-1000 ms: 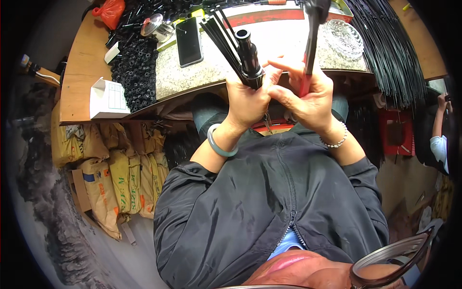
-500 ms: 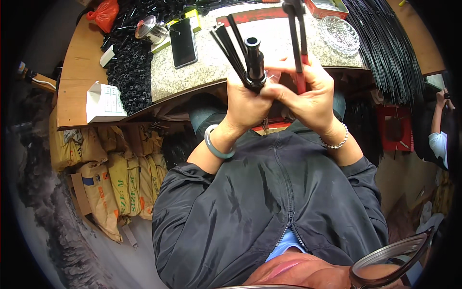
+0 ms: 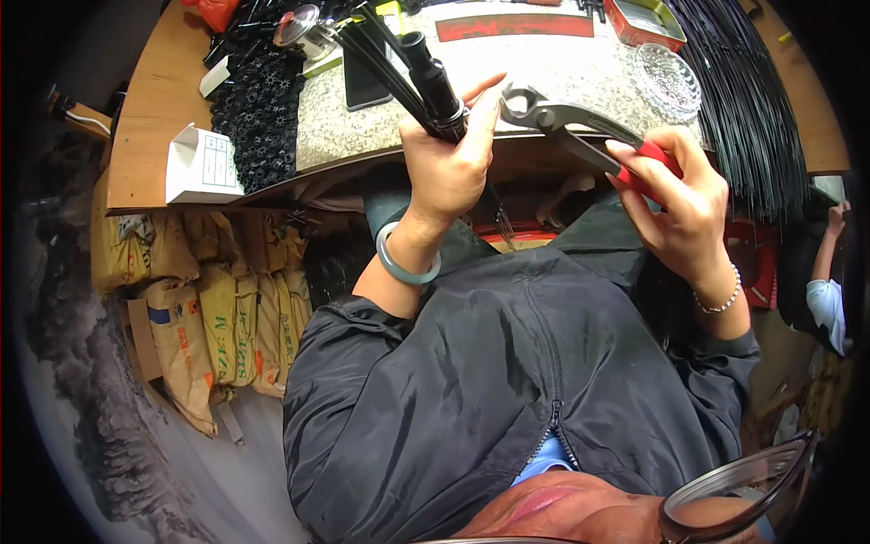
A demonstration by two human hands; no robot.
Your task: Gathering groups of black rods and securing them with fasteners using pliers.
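My left hand is closed around a black umbrella frame, a thick stepped tube with several slim ribs beside it. The frame leans up and to the left, and thin wire-like ends hang below the hand. My left thumb and index finger point upward. In my right hand are pliers with grey metal jaws and red handles. The handles are spread apart in my fingers. The rounded jaws reach left, close to my left thumb; whether they touch it or grip anything I cannot tell.
A phone lies partly behind the frame on the speckled board. Small black notched parts and a white box are at left. A glass dish and long black rods lie right. Sacks stand below.
My hands have moved apart. The right hand went right and swung the pliers from upright to nearly sideways, their handles now spread. The umbrella frame in my left hand tilted and shifted left.
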